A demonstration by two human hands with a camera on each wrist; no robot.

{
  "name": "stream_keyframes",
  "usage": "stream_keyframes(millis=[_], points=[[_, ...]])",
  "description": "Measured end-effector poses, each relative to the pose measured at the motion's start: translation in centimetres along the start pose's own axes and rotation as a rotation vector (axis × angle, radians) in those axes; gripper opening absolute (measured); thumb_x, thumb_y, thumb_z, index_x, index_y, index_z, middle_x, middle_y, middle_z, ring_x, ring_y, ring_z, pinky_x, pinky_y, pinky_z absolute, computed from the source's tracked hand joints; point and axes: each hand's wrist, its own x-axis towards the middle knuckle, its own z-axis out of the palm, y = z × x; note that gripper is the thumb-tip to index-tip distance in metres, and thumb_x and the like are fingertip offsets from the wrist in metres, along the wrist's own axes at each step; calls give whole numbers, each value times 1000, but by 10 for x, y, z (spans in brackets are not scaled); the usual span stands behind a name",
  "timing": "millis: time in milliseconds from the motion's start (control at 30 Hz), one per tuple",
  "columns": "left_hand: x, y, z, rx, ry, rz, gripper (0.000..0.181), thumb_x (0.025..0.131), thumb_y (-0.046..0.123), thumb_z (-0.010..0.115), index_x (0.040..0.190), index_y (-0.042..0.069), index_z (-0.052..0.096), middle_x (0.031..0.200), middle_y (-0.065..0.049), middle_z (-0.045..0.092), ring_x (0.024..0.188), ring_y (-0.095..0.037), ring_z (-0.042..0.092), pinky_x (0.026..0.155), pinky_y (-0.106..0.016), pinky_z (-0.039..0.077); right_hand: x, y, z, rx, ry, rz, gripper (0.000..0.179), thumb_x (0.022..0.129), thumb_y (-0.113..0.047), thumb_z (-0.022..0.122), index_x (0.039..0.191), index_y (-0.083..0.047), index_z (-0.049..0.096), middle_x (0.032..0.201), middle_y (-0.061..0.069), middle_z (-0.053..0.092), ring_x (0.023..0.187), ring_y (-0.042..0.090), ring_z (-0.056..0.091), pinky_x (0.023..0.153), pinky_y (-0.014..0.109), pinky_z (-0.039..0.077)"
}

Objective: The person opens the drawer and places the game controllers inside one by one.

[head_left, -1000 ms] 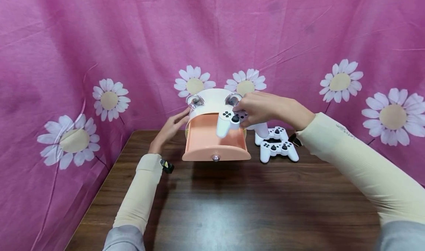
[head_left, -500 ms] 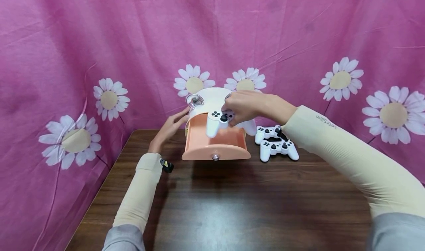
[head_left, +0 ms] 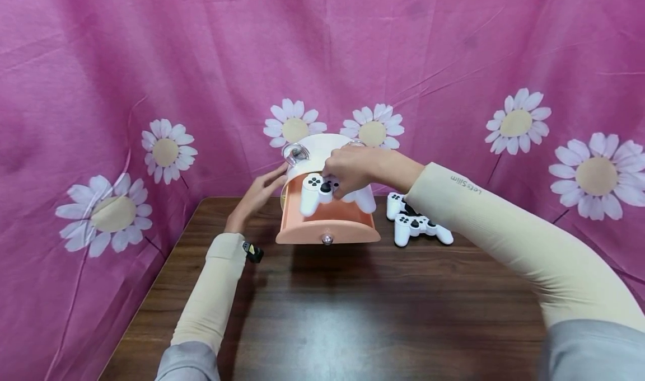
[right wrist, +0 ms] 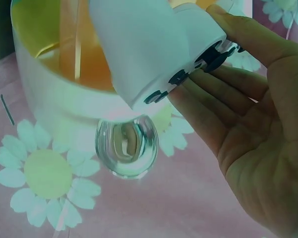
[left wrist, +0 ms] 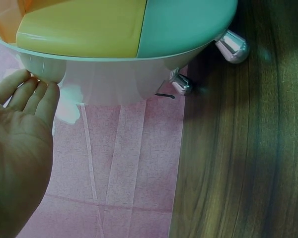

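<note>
Plainly, the pink curtain (head_left: pixel 322 45) hangs behind both hands, printed with white daisies. The dark wooden table (head_left: pixel 327 325) lies beneath the hands and stretches from them toward the person. Cream sleeves (head_left: pixel 494 235) reach to both wrists. Just right of the left hand and below the right hand stands a white cabinet (head_left: pixel 319 149) with a rounded top; the left wrist view shows its yellow front (left wrist: pixel 82 27) and green front (left wrist: pixel 188 25). A peach drawer (head_left: pixel 302 234) juts from it, under the right hand.

The left hand (head_left: pixel 257 196) grasps nothing, its extended fingertips resting against the cabinet's side wall. The right hand (head_left: pixel 358 168) grips a white game controller (head_left: pixel 312 193) between thumb and fingers, over the drawer; whether it touches the drawer cannot be told. To the right of that hand, a front controller (head_left: pixel 418 227) and a rear controller (head_left: pixel 395 206) lie on the table, the rear one partly hidden by the sleeve.

Silver feet (left wrist: pixel 232 47) support the cabinet, well apart from the left fingers. A glassy ring ornament (head_left: pixel 296 153) sits just beyond the left fingertips. Nearer the person than either hand, a round knob (head_left: pixel 327 239) marks the drawer's face.
</note>
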Motion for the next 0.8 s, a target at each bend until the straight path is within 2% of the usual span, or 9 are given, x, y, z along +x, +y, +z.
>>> stream_keyframes(millis=[167,367,467,500,633,733,800], points=[[-1,1,0,-11,0,4,57,108,49,58,161,31,48,169,4,43,161,-27,34,134,-55,23,8,-5,5,-15,-14,5,18,84,-26,86,87,-13,74,77,1,67,70,19,57,65,35,51],[0,2,1,-25,-12,16,53,111,40,57,162,28,47,169,2,43,161,-27,35,135,-51,23,17,-7,13,-61,-12,21,22,84,-30,86,87,-12,74,83,3,70,71,20,58,68,38,53],[1,1,1,-29,-26,2,53,112,35,55,163,25,45,171,1,41,162,-27,33,135,-50,22,20,-8,16,-65,-2,44,21,84,-28,85,86,-12,72,84,5,71,72,21,58,69,40,54],[1,3,1,-24,-31,-7,53,112,33,55,163,23,44,171,-1,40,162,-29,32,135,-51,22,21,-8,17,-67,2,50,20,84,-27,84,85,-12,71,85,5,72,72,22,58,69,41,55],[-7,27,-2,-13,-50,-30,54,112,27,55,163,16,43,171,-8,39,161,-33,33,134,-53,23,24,-8,20,-77,22,61,17,83,-23,83,86,-12,71,87,8,73,73,24,59,72,43,57],[-14,42,-3,-16,-53,-26,54,112,27,56,162,13,44,170,-10,40,161,-34,34,134,-53,24,25,-9,23,-92,37,68,16,83,-21,83,86,-11,71,90,10,74,75,26,60,75,45,59],[-13,42,-3,-26,-52,-23,54,112,27,56,162,13,44,170,-9,40,161,-34,33,135,-52,23,25,-10,26,-99,45,74,15,83,-19,83,87,-10,71,92,11,74,77,27,62,77,47,60]])
